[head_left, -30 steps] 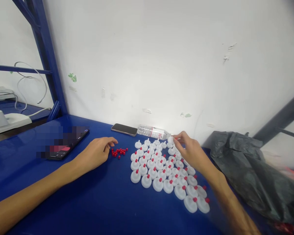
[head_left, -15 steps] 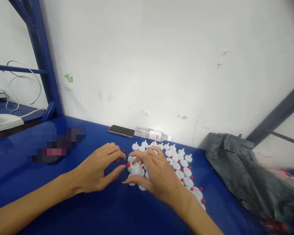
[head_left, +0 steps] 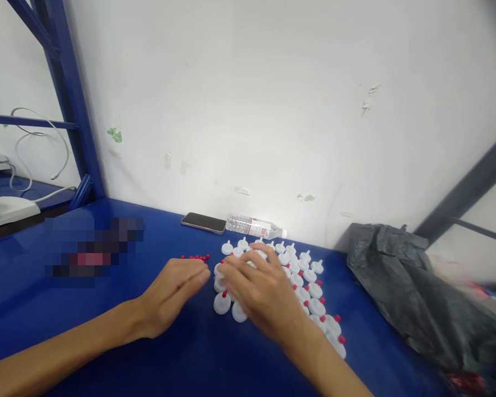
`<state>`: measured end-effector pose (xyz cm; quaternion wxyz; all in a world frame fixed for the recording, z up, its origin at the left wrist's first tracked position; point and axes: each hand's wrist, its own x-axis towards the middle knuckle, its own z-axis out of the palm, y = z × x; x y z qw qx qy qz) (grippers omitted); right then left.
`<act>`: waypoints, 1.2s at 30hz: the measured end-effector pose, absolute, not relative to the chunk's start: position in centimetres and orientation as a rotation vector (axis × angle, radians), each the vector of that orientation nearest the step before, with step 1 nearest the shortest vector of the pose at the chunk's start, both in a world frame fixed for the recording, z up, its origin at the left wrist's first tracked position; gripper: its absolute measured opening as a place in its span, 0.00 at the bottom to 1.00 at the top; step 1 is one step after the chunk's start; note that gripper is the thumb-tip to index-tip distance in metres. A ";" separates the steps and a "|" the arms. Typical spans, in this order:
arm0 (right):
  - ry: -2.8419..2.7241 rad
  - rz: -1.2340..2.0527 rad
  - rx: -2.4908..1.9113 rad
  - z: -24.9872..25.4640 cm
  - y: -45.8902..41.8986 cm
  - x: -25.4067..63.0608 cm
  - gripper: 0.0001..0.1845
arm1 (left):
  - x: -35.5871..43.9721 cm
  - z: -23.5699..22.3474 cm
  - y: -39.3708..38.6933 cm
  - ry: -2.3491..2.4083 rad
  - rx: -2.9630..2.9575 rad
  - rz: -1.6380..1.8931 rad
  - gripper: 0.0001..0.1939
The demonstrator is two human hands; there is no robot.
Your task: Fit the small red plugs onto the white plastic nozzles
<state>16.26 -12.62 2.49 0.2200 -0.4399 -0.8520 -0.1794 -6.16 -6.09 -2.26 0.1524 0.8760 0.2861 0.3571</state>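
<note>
My right hand (head_left: 264, 284) reaches over rows of white, disc-shaped pieces with thin spouts (head_left: 315, 290). Its fingers are bent and a little apart, slightly blurred, and its thumb is hidden. Some spouts wear a small red cap (head_left: 323, 300); those in the back row are bare. Left of the rows, my left hand (head_left: 176, 292) has its fingers and thumb pressed together, and anything between them is hidden. Just beyond its fingertips, several small red caps (head_left: 198, 257) lie loose. One red-capped piece (head_left: 222, 303) sits at the near left corner of the rows.
A phone (head_left: 203, 222) and a clear plastic bottle lying on its side (head_left: 256, 226) are by the wall. A black plastic bag (head_left: 397, 286) covers the right side of the blue table (head_left: 182, 364). A blurred-out object (head_left: 95, 248) lies at left.
My left hand has closed its thumb and fingers and drawn slightly back from the white piece. My right hand has turned palm down over the rows, and the red-capped piece no longer shows in it.
</note>
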 end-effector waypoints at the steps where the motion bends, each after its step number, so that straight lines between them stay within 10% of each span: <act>1: -2.307 -0.531 -1.270 2.6 -12.3 17.4 0.15 | -6.7 -1.9 -5.5 0.847 2.410 1.015 0.25; 9: -1.692 -0.360 -1.740 2.6 -9.6 28.3 0.14 | -9.0 -0.4 -1.3 1.479 2.378 1.093 0.18; 36: -2.128 -0.130 -1.849 0.8 -9.0 26.8 0.18 | -9.0 -2.1 -0.1 1.275 2.460 1.075 0.16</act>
